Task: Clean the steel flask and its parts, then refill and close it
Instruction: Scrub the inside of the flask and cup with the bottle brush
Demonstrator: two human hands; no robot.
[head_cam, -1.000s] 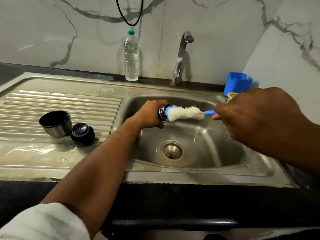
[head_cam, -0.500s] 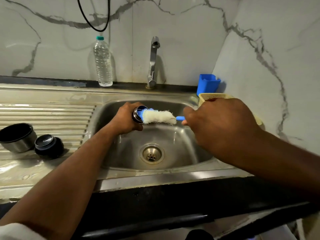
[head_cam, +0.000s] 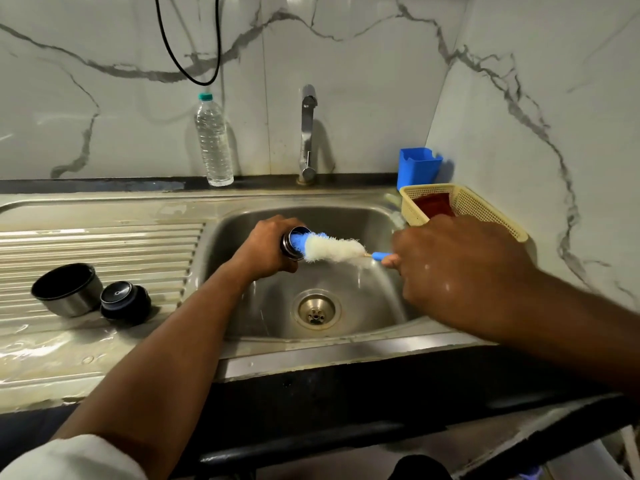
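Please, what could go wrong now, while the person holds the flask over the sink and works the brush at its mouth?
1. The left hand grips the flask sideways above the sink; wet, it could slip and drop.
2. Only the bottle brush tip is inside, so the bottom may remain unscrubbed.
3. The cup lid and stopper sit on the drainboard where the left forearm could knock them.

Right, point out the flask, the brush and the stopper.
flask (head_cam: 290, 244): head view, on the steel rim at its mouth.
brush (head_cam: 332, 248): head view, on the middle of the white bristles.
stopper (head_cam: 125, 301): head view, on its dark body, on the draining board.
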